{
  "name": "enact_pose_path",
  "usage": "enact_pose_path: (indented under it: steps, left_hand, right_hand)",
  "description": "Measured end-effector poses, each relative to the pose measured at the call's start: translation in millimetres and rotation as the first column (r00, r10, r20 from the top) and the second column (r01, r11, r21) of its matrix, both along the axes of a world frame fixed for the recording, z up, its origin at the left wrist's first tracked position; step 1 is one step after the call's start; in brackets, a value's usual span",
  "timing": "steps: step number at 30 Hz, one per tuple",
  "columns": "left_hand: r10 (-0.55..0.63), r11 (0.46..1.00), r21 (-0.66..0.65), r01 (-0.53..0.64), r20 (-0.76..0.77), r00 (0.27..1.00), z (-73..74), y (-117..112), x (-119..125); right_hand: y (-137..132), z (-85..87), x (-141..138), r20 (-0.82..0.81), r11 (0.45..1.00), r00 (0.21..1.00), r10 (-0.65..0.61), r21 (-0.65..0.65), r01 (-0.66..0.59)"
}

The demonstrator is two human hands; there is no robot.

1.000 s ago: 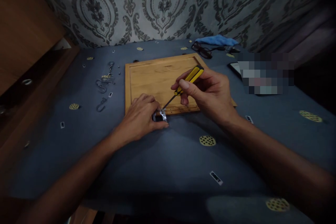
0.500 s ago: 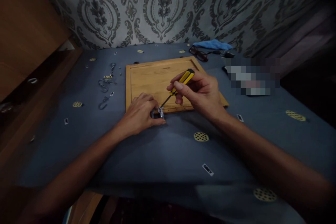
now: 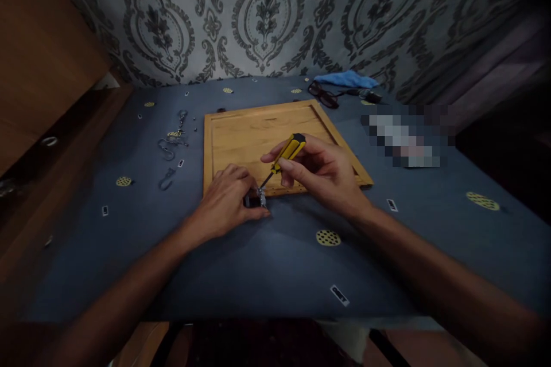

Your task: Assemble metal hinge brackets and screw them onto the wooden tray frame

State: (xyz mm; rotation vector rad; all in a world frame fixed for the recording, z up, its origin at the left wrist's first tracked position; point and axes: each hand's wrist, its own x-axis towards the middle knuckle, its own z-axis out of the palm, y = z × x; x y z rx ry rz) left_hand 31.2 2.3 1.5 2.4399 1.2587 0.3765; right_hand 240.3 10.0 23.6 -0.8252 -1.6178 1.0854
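A wooden board (image 3: 258,132) lies flat on a blue patterned cloth (image 3: 267,264). At its near edge my left hand (image 3: 228,202) is closed on a small metal fitting (image 3: 258,199), pinning it against the board. My right hand (image 3: 321,172) grips a yellow-and-black screwdriver (image 3: 287,152). The screwdriver slants down to the left, with its tip at the fitting.
Several metal hooks and small hardware pieces (image 3: 171,146) lie left of the board. Dark glasses (image 3: 322,94) and a blue cloth (image 3: 346,78) sit at the back by the patterned wall. A brown wooden cabinet (image 3: 38,80) stands at the left. A blurred object (image 3: 407,135) lies at the right.
My view shifted a little, so the board and hands sit lower in the picture. Both hands keep their hold; the screwdriver handle has dropped to a lower slant.
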Motion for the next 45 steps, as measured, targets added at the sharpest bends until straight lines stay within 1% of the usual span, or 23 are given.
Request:
enact_pose_path:
  steps: [3, 6, 9, 14, 18, 24, 29, 37, 41, 45]
  left_hand:
    - [0.002, 1.0, -0.001, -0.002, -0.001, 1.0, 0.9, 0, 1]
    - [0.008, 1.0, -0.009, -0.008, -0.016, 1.0, 0.9, -1, 2]
    - [0.015, 1.0, 0.002, -0.015, -0.021, 1.0, -0.2, -1, 2]
    - [0.01, 1.0, 0.026, -0.01, -0.02, 1.0, -1.2, 0, 3]
    - [0.013, 1.0, 0.001, -0.013, -0.025, 1.0, 1.0, 0, 4]
    - [-0.002, 1.0, -0.007, 0.002, -0.024, 1.0, 1.2, -2, 3]
    - [0.009, 1.0, -0.013, -0.01, -0.048, 0.999, 1.1, -1, 3]
    - [0.004, 1.0, -0.004, -0.005, -0.051, 0.999, 1.7, -1, 4]
    - [0.002, 1.0, 0.001, -0.002, -0.051, 0.999, 2.0, -1, 4]
    - [0.003, 1.0, 0.011, -0.003, -0.043, 0.999, 1.5, -1, 4]
  right_hand:
    - [-1, 1.1, 4, 0.063, 1.0, 0.998, -0.008, -0.006, 0.008]
    - [-2, 0.0, 3, 0.051, 0.999, 0.998, -0.031, -0.018, 0.032]
    - [-1, -3.9, -2, -0.011, 0.998, 0.998, -0.061, -0.035, 0.061]
    - [2, -14.6, -11, -0.151, 0.988, 0.98, -0.128, -0.104, 0.113]
    - [4, -19.2, -13, -0.222, 0.98, 0.96, -0.17, -0.143, 0.141]
    - [1, -14.8, -11, -0.131, 0.976, 0.98, -0.152, -0.175, 0.128]
    - [-2, -14.6, -8, -0.087, 0.983, 0.986, -0.14, -0.131, 0.128]
    - [-3, -14.0, -8, -0.122, 0.985, 0.988, -0.093, -0.154, 0.074]
    - [0, -14.8, -7, -0.097, 0.983, 0.993, -0.066, -0.175, 0.049]
    - [-1, -15.6, -6, -0.119, 0.987, 0.991, -0.058, -0.155, 0.039]
